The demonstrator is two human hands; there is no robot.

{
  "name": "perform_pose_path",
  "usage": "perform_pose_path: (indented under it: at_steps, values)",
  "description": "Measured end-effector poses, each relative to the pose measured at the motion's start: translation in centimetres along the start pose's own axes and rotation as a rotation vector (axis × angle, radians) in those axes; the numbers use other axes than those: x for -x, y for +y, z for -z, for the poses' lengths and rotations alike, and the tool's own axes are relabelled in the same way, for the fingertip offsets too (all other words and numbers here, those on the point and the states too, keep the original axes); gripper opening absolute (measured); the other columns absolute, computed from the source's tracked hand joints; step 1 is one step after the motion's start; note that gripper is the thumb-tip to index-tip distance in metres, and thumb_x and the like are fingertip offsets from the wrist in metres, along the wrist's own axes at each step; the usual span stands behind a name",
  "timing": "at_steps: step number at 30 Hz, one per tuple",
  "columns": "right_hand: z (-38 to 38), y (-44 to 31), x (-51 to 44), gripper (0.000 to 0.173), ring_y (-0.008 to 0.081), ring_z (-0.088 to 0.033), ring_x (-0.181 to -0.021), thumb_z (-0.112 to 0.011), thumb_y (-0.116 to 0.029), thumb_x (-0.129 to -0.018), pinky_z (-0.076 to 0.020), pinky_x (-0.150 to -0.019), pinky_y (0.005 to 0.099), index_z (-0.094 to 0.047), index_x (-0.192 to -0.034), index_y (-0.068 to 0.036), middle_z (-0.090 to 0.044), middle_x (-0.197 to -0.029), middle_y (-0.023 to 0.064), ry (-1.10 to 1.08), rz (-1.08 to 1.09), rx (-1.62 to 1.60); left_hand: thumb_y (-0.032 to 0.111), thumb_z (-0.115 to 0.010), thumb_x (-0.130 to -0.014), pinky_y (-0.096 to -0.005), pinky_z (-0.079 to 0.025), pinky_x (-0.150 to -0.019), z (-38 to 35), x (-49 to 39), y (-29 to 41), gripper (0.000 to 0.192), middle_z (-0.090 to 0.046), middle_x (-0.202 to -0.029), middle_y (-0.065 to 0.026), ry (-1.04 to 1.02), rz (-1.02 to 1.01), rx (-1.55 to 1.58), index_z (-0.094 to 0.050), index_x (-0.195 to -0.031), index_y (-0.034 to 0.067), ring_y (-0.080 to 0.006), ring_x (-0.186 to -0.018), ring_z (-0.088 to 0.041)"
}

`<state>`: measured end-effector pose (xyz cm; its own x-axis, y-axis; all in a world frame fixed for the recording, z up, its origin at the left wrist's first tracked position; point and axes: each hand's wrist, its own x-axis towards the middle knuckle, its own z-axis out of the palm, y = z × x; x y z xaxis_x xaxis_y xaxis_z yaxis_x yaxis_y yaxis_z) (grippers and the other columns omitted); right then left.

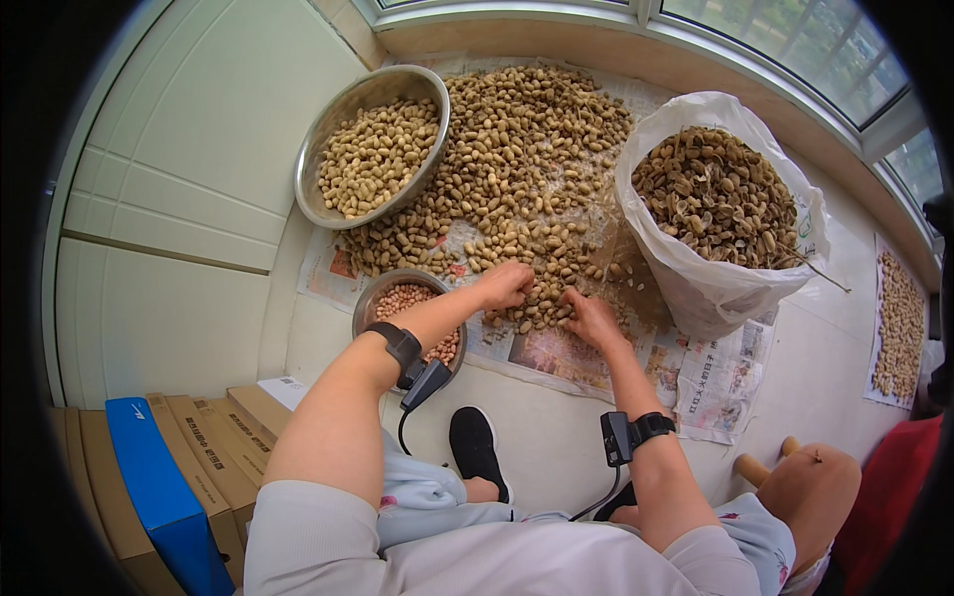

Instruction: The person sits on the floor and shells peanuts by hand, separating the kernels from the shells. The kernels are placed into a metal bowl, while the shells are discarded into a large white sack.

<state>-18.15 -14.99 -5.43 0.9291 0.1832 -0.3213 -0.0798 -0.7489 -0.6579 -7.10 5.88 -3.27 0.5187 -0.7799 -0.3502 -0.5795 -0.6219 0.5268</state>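
A large heap of unshelled peanuts (522, 141) is spread over newspaper in front of me. My left hand (508, 285) is at the near edge of the heap with its fingers bent down. My right hand (592, 316) rests beside it, thumb and fingers among the nearest peanuts. Whether either hand pinches a peanut is hidden by the fingers. Under my left forearm is a metal bowl (361, 313) of shelled pinkish peanut kernels (402, 296), partly covered by the arm.
A large steel basin (307, 167) of unshelled peanuts tilts at the left. To the right stands a white plastic bag (697, 287) full of empty peanut shells (708, 201). More peanuts (896, 328) lie far right. Cardboard boxes (201, 462) line the lower left.
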Motion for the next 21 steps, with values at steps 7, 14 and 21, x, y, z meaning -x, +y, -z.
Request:
perform_pose_path:
  at_steps: [7,14,21]
  values:
    - [0.6,-0.5,0.8,0.037,0.0333,-0.061,-0.082,-0.067,-0.013,-0.072,-0.0480,-0.069,0.0446,-0.052,-0.106,-0.012,-0.064,-0.087,0.0135,-0.040,0.050,0.109,-0.001,-0.066,-0.074,-0.0339,-0.049,-0.068,1.7,-0.8,-0.8,0.012,-0.064,-0.084,-0.0083,-0.028,0.196,0.401,-0.059,-0.084,0.002,-0.0222,-0.080,-0.062]
    - [-0.5,-0.6,0.4,0.036,0.0334,-0.062,-0.078,-0.066,-0.016,-0.071,-0.0477,-0.067,0.0452,-0.050,-0.103,-0.010,-0.064,-0.080,0.0132,-0.013,0.061,0.250,0.017,-0.077,-0.064,-0.0398,-0.046,-0.072,0.7,0.4,0.6,0.031,-0.058,-0.090,-0.0103,-0.099,-0.027,-0.061,-0.058,-0.086,0.006,-0.0292,-0.090,-0.056]
    - [-1.2,-0.6,-0.3,0.036,0.0350,-0.063,-0.076,-0.066,-0.019,-0.070,-0.0493,-0.068,0.0447,-0.049,-0.094,0.001,-0.064,-0.078,0.0196,-0.029,-0.043,0.313,0.014,-0.074,-0.066,-0.0391,-0.046,-0.074,-1.0,0.4,0.9,0.027,-0.054,-0.090,-0.0088,-0.020,-0.109,-0.220,-0.057,-0.084,0.006,-0.0276,-0.093,-0.053]
